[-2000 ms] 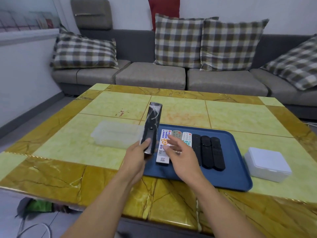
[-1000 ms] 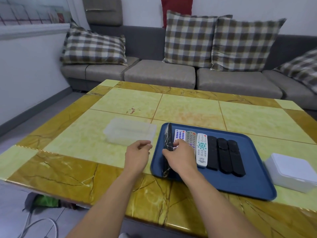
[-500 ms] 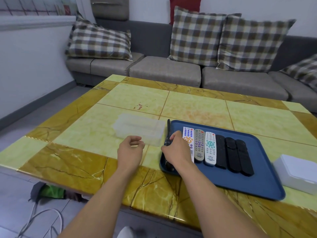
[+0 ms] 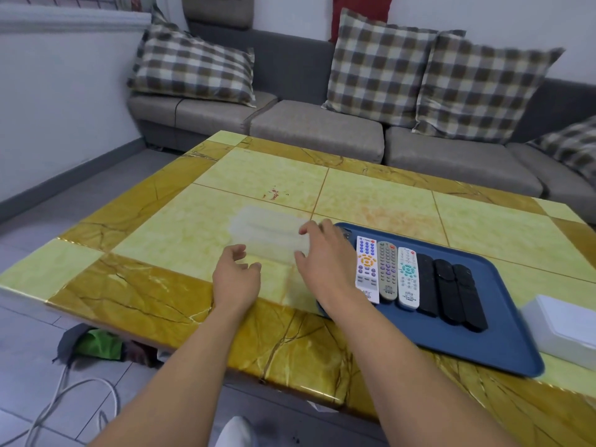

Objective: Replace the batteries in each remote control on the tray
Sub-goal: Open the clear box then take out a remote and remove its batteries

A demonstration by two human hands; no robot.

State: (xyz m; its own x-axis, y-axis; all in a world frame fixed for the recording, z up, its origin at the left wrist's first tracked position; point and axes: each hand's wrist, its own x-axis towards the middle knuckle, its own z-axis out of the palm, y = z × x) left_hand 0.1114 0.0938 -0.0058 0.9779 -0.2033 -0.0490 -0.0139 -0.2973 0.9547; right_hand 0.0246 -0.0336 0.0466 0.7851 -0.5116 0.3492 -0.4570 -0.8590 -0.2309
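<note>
Six remotes lie side by side on the blue tray (image 4: 503, 346), which sits at the near right of the tiled table (image 4: 154, 285). From the left there's a white remote with an orange ring (image 4: 367, 271), a grey remote (image 4: 387, 271), a white remote with a teal pad (image 4: 408, 277), and then three black remotes (image 4: 451, 293) packed tight together, touching along their sides. A dark sliver shows at the tray's far left corner, mostly hidden behind the right hand; I can't tell what it is.

The right hand (image 4: 322, 262) hovers over the tray's left edge, fingers spread and loose, grasping nothing, its fingertips reaching toward the clear plastic box (image 4: 267, 235) that sits on the table just left of the tray. The left hand (image 4: 237, 279) hangs above the table just short of that box, fingers loosely curled, holding nothing either. Both palms face the box from either side.

So my read is that this is a between-remotes step: both hands are free and heading for the clear box, likely to open it or draw something out, perhaps batteries, though its contents are too blurred to make out. The next move calls for a steady two-handed hold on those thin walls. Over at the far right, a white lidded box (image 4: 567, 330) sits beside the tray, untouched. How many remotes are done, I can't judge from here.
</note>
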